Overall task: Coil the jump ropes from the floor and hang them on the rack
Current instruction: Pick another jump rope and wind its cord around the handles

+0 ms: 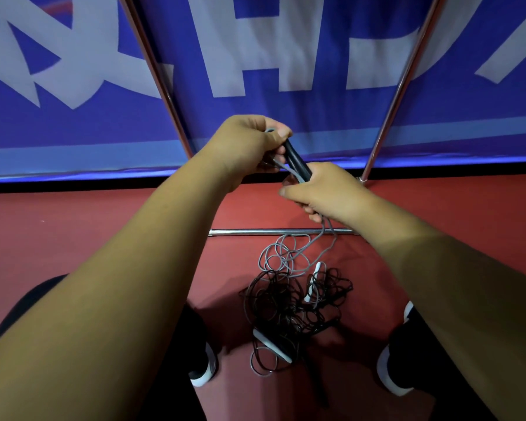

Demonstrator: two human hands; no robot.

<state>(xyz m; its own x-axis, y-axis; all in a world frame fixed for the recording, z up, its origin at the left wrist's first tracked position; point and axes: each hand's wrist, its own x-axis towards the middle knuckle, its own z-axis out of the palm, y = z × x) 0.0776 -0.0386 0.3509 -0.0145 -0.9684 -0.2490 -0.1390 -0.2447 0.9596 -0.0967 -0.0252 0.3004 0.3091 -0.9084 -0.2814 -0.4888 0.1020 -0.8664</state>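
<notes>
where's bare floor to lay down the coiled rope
Bare red floor lies left of the rack's base bar, and right of the tangled ropes toward the right shoe. Between the shoes it is crowded with black and grey rope.

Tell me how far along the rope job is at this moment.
Early. Nothing is hung on the chrome tube rack as far as the view shows. In hand: the left hand and right hand together grip the black handles of a grey cord jump rope, whose cord trails loose to the red floor. Left: coiling it, plus the tangled black rope pile.
</notes>
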